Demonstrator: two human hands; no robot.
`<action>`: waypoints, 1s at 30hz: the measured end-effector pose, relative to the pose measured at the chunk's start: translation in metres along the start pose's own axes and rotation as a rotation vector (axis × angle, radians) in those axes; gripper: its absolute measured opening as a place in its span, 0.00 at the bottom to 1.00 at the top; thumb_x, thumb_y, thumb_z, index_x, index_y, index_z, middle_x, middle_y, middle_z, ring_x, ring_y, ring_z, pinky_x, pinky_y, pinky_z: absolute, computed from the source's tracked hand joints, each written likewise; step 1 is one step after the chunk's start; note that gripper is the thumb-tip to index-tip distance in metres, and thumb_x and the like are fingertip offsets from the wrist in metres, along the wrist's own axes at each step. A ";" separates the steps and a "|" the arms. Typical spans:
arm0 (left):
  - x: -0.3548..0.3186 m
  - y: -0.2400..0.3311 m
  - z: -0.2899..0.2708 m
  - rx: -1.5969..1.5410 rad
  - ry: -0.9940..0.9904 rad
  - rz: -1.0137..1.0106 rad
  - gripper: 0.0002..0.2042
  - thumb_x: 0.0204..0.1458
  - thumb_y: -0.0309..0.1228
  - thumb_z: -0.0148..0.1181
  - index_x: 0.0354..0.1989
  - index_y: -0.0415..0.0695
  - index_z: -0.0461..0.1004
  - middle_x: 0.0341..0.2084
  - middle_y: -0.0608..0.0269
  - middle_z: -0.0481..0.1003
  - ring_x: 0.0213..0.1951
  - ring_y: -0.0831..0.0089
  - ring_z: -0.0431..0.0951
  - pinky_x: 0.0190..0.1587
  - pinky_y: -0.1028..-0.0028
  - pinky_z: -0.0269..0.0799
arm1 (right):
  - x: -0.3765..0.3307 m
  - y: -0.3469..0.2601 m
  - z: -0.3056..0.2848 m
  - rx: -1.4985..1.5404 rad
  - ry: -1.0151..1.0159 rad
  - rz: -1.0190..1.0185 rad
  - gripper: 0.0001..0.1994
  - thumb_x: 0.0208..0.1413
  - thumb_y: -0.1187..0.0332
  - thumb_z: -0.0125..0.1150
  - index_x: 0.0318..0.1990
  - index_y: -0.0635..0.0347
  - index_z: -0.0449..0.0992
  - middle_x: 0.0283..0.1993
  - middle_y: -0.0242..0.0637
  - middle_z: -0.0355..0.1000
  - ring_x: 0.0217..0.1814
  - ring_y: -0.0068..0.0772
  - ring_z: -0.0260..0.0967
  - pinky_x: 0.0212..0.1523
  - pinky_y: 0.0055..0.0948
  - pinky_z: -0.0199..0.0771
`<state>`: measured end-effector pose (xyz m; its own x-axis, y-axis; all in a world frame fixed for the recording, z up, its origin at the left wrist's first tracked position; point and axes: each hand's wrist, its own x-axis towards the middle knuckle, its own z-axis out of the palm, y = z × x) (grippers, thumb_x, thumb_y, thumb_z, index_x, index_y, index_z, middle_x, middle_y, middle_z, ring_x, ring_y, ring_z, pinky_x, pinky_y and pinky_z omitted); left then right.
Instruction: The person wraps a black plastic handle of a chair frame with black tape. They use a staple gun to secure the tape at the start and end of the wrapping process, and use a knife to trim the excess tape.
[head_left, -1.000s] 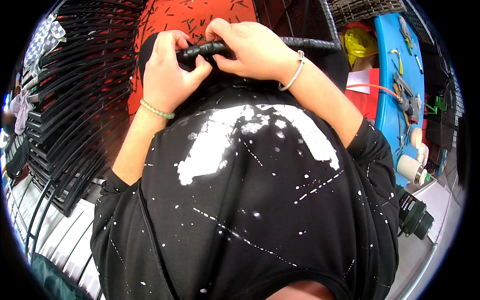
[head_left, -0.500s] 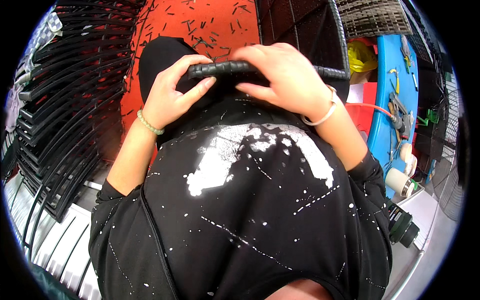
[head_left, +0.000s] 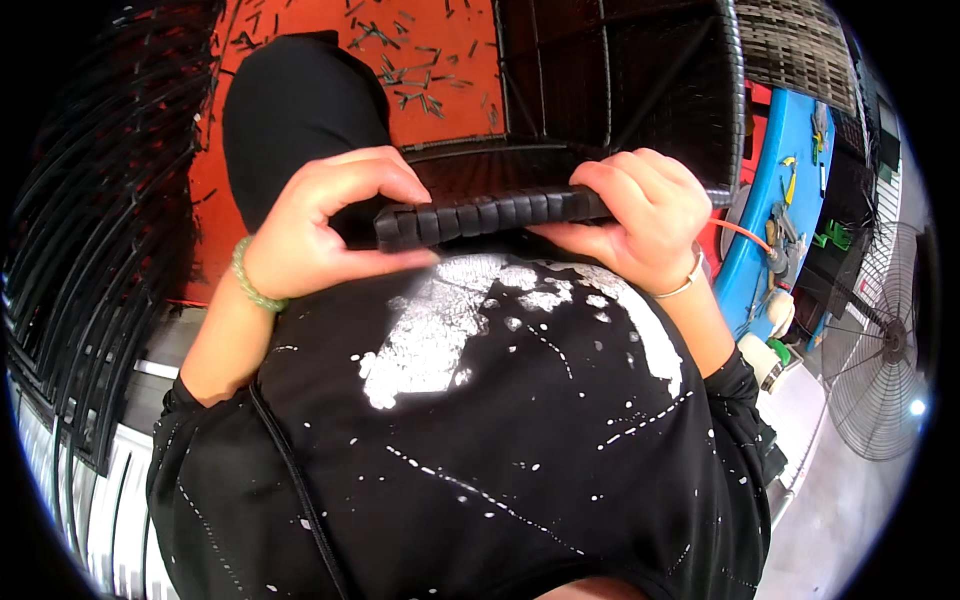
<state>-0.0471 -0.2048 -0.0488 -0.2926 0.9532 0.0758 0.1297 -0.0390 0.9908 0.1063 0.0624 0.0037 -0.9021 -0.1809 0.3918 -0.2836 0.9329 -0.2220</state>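
At chest height, the wrapped black rail (head_left: 495,213) of the wicker frame (head_left: 620,90) is gripped by the right hand (head_left: 640,215) and pinched at its end by the left hand (head_left: 320,230); wrapping appears under way, and firm tension is judged needed next.

A wrapped rail (head_left: 500,212) of a wicker frame (head_left: 620,90) lies crosswise just before the person's chest, the left hand (head_left: 320,225) at its left end, the right hand (head_left: 640,215) on its right part. The frame stands behind the rail, over a floor mat (head_left: 300,30) strewn with cut scraps (head_left: 400,60). A stack of frames (head_left: 90,230) lies at far left. A workbench (head_left: 790,190) with tools (head_left: 780,240) runs along the right; a fan (head_left: 880,360) stands right of it.
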 end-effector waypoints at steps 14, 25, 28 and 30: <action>0.047 -0.019 -0.038 -0.610 -0.286 0.168 0.20 0.54 0.41 0.66 0.43 0.34 0.78 0.41 0.49 0.75 0.38 0.64 0.78 0.44 0.71 0.74 | 0.002 0.001 -0.015 0.008 -0.249 0.044 0.24 0.36 0.44 0.75 0.32 0.53 0.79 0.26 0.28 0.72 0.24 0.30 0.71 0.24 0.27 0.67; 0.049 0.012 0.010 -0.494 -0.043 -0.069 0.20 0.73 0.39 0.38 0.42 0.36 0.72 0.32 0.61 0.72 0.30 0.78 0.70 0.37 0.78 0.67 | 0.002 0.005 -0.016 0.008 -0.222 0.047 0.24 0.35 0.44 0.75 0.31 0.53 0.79 0.24 0.27 0.71 0.23 0.30 0.70 0.23 0.27 0.65; 0.050 0.017 0.008 -0.401 -0.050 -0.074 0.19 0.73 0.39 0.38 0.41 0.37 0.72 0.32 0.63 0.71 0.31 0.79 0.69 0.37 0.78 0.66 | 0.001 0.005 -0.016 0.004 -0.201 0.062 0.23 0.34 0.45 0.75 0.30 0.53 0.79 0.24 0.27 0.70 0.22 0.30 0.69 0.23 0.27 0.65; 0.050 0.020 0.011 -0.374 -0.013 -0.063 0.20 0.73 0.40 0.38 0.41 0.37 0.72 0.31 0.63 0.71 0.31 0.79 0.69 0.37 0.78 0.66 | 0.000 0.006 -0.015 0.004 -0.187 0.059 0.23 0.33 0.45 0.75 0.29 0.53 0.79 0.24 0.27 0.70 0.22 0.29 0.69 0.23 0.27 0.64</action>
<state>-0.0491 -0.1549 -0.0263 -0.2770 0.9608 0.0143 -0.2440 -0.0847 0.9661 0.1099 0.0729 0.0161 -0.9618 -0.1809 0.2055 -0.2292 0.9425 -0.2432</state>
